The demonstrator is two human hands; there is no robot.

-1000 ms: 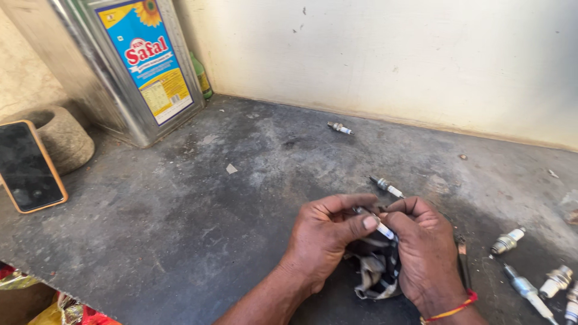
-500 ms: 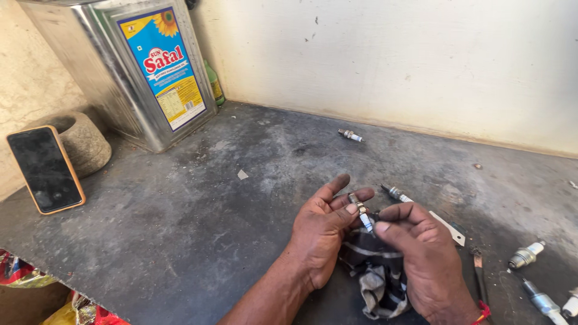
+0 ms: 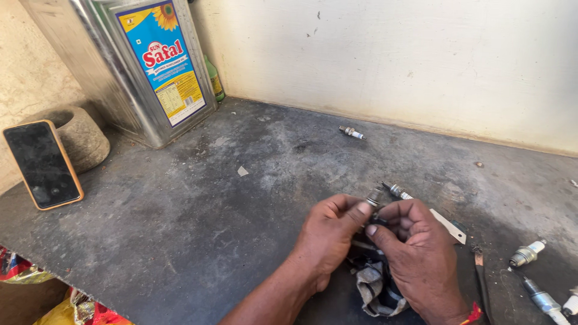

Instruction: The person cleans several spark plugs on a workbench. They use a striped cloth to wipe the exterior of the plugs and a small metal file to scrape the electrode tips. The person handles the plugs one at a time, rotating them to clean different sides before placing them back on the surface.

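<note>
Near the counter's front edge, the left hand and right hand together pinch a spark plug, seemingly through a dark rag bunched beneath them; another plug lies just beyond.

Roughly six spark plugs, one phone.
</note>
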